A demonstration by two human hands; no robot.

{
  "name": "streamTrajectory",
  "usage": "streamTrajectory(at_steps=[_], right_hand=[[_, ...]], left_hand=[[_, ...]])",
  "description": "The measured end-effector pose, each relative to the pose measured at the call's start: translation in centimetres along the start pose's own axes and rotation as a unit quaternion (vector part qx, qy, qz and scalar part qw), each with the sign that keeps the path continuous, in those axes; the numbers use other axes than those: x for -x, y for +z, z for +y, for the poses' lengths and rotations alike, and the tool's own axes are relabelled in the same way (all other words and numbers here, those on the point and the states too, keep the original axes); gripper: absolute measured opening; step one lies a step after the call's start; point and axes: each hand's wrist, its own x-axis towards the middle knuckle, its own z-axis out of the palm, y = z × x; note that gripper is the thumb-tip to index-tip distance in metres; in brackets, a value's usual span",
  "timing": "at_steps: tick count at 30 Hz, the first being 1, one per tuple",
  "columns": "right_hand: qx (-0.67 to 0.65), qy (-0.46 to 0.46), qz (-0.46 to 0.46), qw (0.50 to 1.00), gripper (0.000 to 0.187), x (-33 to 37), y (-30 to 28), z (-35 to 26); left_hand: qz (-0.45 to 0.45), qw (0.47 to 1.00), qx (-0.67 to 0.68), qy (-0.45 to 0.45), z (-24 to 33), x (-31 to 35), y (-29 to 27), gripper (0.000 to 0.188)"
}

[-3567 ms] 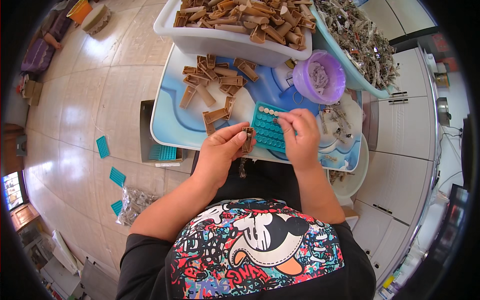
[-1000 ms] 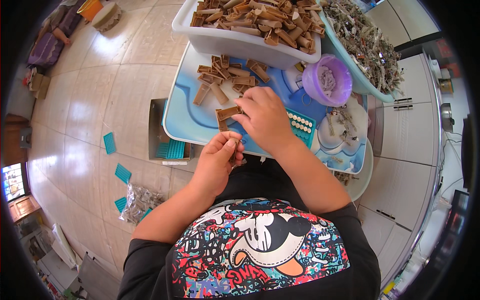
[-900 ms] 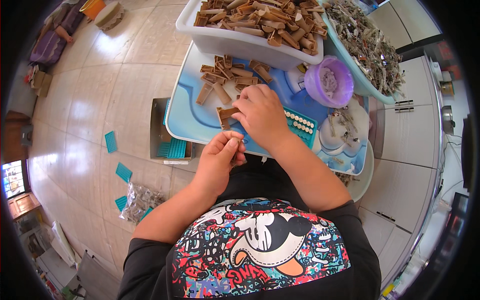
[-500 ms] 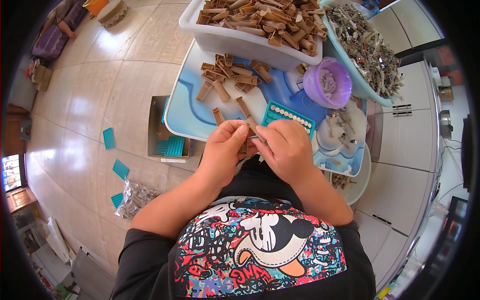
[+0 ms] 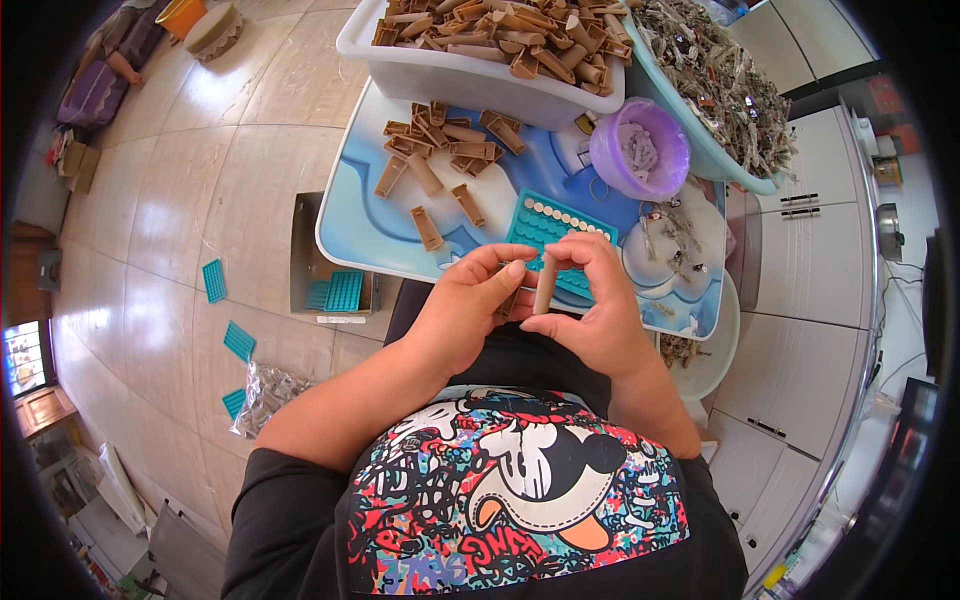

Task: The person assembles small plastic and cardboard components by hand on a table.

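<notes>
One tan plastic tube piece [image 5: 543, 284] sits upright between both hands, long axis running near-to-far, top end pointing toward the teal perforated tray [image 5: 553, 232]. Right hand [image 5: 590, 310] pinches it: thumb at the lower end, index and middle fingers curled over the top. Left hand [image 5: 468, 308] meets it from the left, fingers pressed together, fingertips touching the upper part; it also grips another tan piece, mostly hidden. Both hands hover at the near edge of the small blue printed table [image 5: 370, 220], forearms coming in from below. More loose tan pieces [image 5: 440, 160] lie far-left on the table; purple round bowl [image 5: 640, 150] far-right; white rectangular bin [image 5: 470, 70] of tan pieces beyond.
</notes>
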Motion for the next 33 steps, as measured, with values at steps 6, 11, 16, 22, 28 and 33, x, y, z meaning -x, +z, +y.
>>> streamTrajectory(at_steps=[6,11,16,22,28,33], right_hand=[[0.015,-0.003,-0.022,1.000,0.081,0.0,1.5,-0.4],[0.065,-0.054,-0.027,0.996,0.085,-0.1,1.9,-0.1],[0.078,-0.064,-0.022,0.995,0.087,0.0,2.0,0.0],[0.100,-0.059,-0.028,0.993,0.086,-0.1,1.9,-0.2],[0.093,-0.030,-0.034,0.995,0.082,0.1,1.8,-0.3],[-0.017,0.002,-0.032,0.999,0.044,0.8,0.5,1.6]], left_hand=[[0.003,0.998,0.065,-0.008,-0.1,0.0,0.5,0.039],[-0.007,0.999,0.043,0.004,-0.4,-0.1,0.2,0.051],[-0.005,0.999,0.030,0.015,-0.6,0.0,0.6,0.053],[-0.024,0.999,0.036,0.015,-0.6,0.1,0.6,0.048],[-0.038,0.996,-0.066,0.041,-0.8,0.2,0.9,0.041],[-0.048,0.961,-0.219,0.164,-1.7,0.1,0.6,0.060]])
